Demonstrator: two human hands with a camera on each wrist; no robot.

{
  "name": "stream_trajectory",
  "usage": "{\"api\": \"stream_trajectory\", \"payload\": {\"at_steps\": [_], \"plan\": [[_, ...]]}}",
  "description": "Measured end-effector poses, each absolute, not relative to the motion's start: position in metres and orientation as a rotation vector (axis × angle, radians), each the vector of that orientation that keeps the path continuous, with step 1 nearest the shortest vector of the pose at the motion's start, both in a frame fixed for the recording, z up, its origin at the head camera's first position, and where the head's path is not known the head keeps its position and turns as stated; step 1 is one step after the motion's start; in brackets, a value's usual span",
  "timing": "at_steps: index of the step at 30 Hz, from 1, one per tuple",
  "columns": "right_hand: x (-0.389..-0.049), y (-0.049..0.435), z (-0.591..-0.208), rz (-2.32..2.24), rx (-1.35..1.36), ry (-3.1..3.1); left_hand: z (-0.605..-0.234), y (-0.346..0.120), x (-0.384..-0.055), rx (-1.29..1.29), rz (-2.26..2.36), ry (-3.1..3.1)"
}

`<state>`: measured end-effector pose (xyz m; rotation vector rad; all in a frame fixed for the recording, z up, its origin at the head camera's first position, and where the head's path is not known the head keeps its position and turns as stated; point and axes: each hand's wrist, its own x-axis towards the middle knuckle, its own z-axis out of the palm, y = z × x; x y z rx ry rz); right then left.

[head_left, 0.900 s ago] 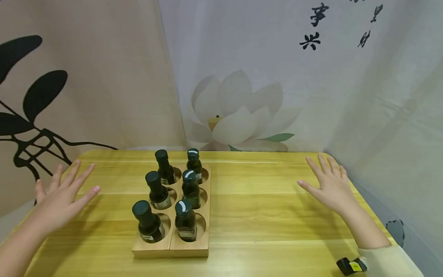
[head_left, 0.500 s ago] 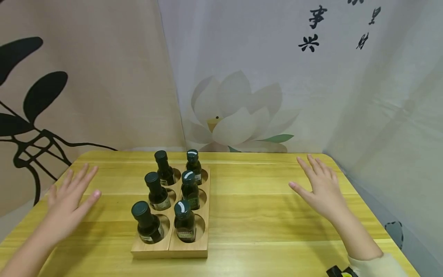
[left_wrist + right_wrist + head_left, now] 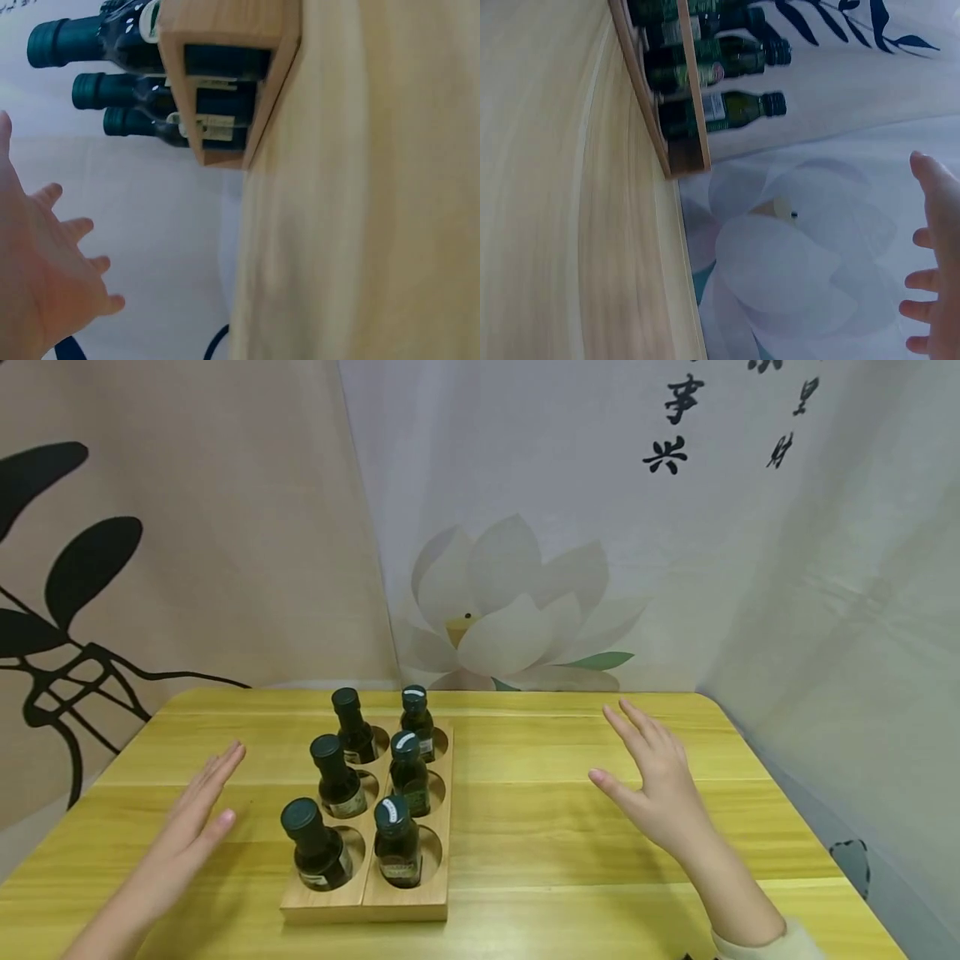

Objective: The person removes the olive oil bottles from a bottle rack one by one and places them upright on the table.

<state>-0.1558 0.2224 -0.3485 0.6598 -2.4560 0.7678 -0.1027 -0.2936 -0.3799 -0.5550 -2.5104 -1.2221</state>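
Note:
A wooden rack (image 3: 405, 913) stands left of the table's middle, with two side-by-side rows of round holes. Dark green glass bottles (image 3: 399, 853) with dark caps stand in the holes, several in all. Left of the rack, my left hand (image 3: 186, 831) hovers over the table with fingers straight and thumb spread. My right hand (image 3: 660, 789) is held farther off to the rack's right, fingers extended and thumb apart. Neither hand holds anything. In the left wrist view, the rack's open side (image 3: 232, 22) shows the bottles' lower parts; the right wrist view shows bottles (image 3: 735, 111) from the other side.
The light wooden table (image 3: 570, 827) reaches back to a hanging cloth (image 3: 285, 527) printed with a lotus flower, dark leaves and black characters. A pale cloth (image 3: 862, 693) hangs along the right side.
Both hands have moved inward toward the rack, the right one leftward and the left one rightward. The left hand has turned more edge-on. The rack and bottles stay in place.

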Motion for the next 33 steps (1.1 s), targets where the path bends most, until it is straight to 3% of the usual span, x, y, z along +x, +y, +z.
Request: {"api": "stream_trajectory", "payload": {"at_steps": [15, 22, 33], "plan": [[-0.148, 0.168, -0.349, 0.998, 0.866, -2.41, -0.404, -0.286, -0.092, -0.623, -1.522, -2.572], [-0.145, 0.145, -0.346, 1.072, 0.946, -2.396, -0.421, -0.286, -0.097, -0.791, -1.516, -2.545], [-0.14, 0.109, -0.341, 1.233, 1.082, -2.322, -0.441, -0.289, -0.094, -0.749, -1.734, -2.581]]}}
